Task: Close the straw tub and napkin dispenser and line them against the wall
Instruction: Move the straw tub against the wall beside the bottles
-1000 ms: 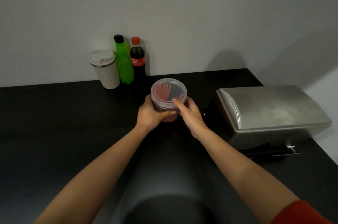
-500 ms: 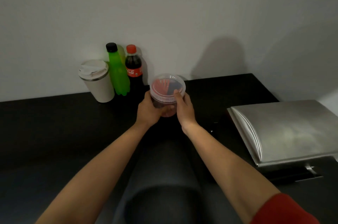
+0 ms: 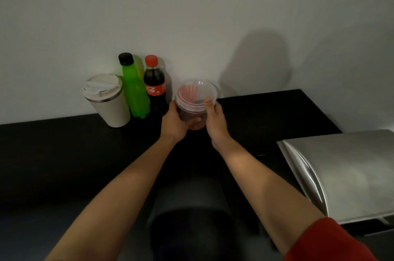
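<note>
Clearly, in the head view both hands cup the straw tub [image 3: 195, 104] from either side: the left hand [image 3: 175, 122] wraps its lower wall with fingers curled underneath, and the right hand [image 3: 215, 119] is closed on the other side with its thumb on the clear lid's [image 3: 196, 92] rim, probably to keep the lid seated while the tub is steered. The tub sits between the two hands near the back edge of the counter [image 3: 64, 154], close to the wall [image 3: 191, 15] and just beside the cola bottle [image 3: 155, 84]. The steel napkin dispenser [image 3: 341, 173] lies well apart at the right edge, its cover down, untouched.
</note>
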The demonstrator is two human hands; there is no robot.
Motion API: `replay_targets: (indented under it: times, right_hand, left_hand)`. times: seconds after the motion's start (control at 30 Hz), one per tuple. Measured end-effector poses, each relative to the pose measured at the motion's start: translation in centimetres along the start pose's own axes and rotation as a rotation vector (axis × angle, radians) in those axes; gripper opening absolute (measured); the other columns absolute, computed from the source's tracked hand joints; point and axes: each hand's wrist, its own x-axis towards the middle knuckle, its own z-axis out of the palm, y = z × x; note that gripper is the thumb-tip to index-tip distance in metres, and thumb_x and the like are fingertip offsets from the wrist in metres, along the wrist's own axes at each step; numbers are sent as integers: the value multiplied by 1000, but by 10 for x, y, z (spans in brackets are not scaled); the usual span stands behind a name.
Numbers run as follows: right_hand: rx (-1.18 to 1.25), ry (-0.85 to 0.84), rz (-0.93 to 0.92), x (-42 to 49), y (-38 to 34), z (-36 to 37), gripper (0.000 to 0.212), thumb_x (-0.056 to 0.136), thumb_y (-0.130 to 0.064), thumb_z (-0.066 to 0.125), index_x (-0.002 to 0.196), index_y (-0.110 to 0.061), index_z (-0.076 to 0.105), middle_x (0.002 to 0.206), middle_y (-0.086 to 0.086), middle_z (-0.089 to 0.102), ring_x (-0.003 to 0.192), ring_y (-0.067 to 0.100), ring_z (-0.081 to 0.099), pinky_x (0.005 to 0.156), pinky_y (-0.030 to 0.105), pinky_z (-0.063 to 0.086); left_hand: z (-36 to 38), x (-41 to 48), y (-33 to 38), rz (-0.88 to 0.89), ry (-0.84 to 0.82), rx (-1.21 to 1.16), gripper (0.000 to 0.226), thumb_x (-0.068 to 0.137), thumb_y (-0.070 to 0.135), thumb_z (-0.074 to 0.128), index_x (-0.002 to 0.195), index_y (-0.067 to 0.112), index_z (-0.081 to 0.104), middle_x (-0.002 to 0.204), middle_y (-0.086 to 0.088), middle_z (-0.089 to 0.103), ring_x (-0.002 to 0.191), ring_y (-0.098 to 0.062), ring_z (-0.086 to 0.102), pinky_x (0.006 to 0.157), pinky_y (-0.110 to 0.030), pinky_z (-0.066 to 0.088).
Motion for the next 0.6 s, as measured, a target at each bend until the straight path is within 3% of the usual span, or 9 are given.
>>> replay_targets:
  times: [0.07,0.33,0.6]
  right_hand:
    - [-7,5,14,5,-1,1,53,92,-46,46,134,-15,43,126,7,58,109,18,57,80,22,48]
    - [-55,21,27,17,-2,3,55,90,-50,46,133,-16,44,128,8,56,113,21,56,98,40,46]
    - [-69,16,7,25,-3,5,56,90,-50,46,134,-16,42,129,7,55,114,20,54,98,37,45]
  left_hand:
    - [2,4,-1,-9,6,-15,80,67,25,83,132,7,41,129,-10,57,113,-22,56,82,-18,40]
    - [6,15,-5,-8,-3,-41,81,70,25,81,137,11,37,132,-9,55,117,-22,54,85,-19,40]
    - [6,27,-7,-2,-39,-19,79,71,24,80,136,10,36,133,-10,55,118,-23,54,87,-20,40]
